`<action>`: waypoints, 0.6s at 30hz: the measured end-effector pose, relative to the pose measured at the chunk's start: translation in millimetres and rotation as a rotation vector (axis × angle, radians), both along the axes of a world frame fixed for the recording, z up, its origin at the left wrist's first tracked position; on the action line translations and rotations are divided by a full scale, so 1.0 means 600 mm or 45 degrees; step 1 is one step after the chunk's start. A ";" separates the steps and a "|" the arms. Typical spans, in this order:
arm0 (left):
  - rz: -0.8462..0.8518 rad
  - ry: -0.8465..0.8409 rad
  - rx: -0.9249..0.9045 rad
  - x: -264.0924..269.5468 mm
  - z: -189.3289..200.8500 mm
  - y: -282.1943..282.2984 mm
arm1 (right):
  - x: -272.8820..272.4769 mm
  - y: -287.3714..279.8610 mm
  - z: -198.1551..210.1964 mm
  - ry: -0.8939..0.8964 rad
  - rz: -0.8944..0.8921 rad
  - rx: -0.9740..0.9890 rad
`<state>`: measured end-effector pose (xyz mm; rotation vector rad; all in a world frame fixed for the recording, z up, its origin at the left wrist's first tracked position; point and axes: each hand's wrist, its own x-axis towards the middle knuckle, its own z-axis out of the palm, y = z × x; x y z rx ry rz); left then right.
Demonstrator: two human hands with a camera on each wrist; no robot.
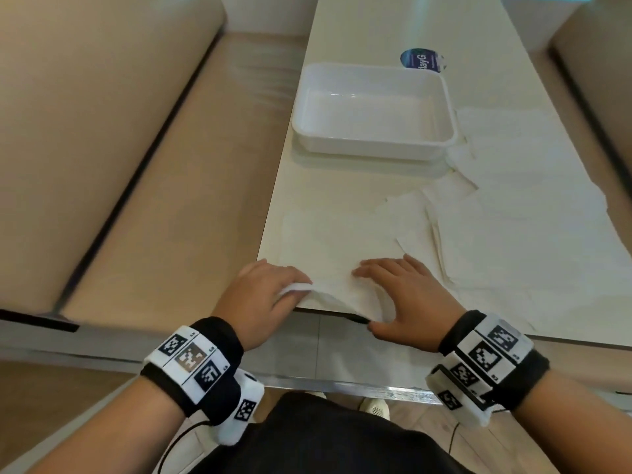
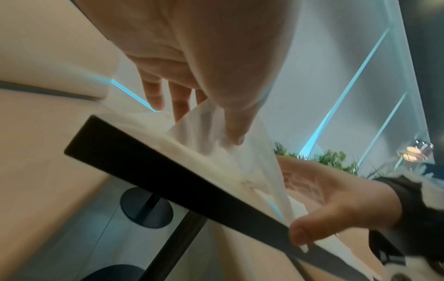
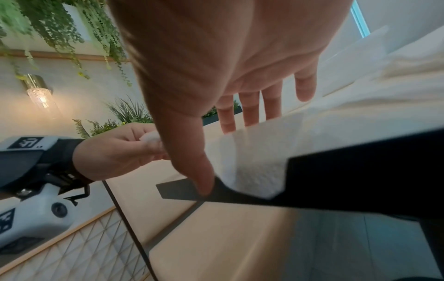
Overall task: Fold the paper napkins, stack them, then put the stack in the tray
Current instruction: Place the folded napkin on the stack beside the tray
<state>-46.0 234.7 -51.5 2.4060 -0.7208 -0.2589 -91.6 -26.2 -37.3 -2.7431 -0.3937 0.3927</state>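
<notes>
Left hand (image 1: 270,292) fingers pinching near corner of white paper napkin (image 1: 328,258) at pale surface (image 1: 342,179) edge, right hand (image 1: 407,292) fingers spread flat on it, white rectangular plastic tray (image 1: 372,145) beyond.

Black wristbands (image 1: 219,340) on both wrists, white blocks with black square-pattern markers (image 1: 189,359), thin black cable (image 1: 178,439).

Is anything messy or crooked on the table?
Yes. The loose napkins on the right lie crooked and overlapping, not stacked. The napkin being folded hangs over the near table edge, where the left hand pinches its corner. The tray sits straight and empty.
</notes>
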 end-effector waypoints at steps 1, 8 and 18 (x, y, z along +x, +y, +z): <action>0.049 0.020 -0.040 0.003 0.003 0.001 | -0.001 -0.003 0.004 -0.003 -0.007 0.019; 0.353 0.189 -0.196 0.033 0.007 0.005 | 0.018 -0.018 0.019 -0.060 -0.303 0.298; 0.550 0.357 -0.236 0.059 -0.004 -0.016 | 0.078 -0.020 -0.002 0.058 -0.680 0.273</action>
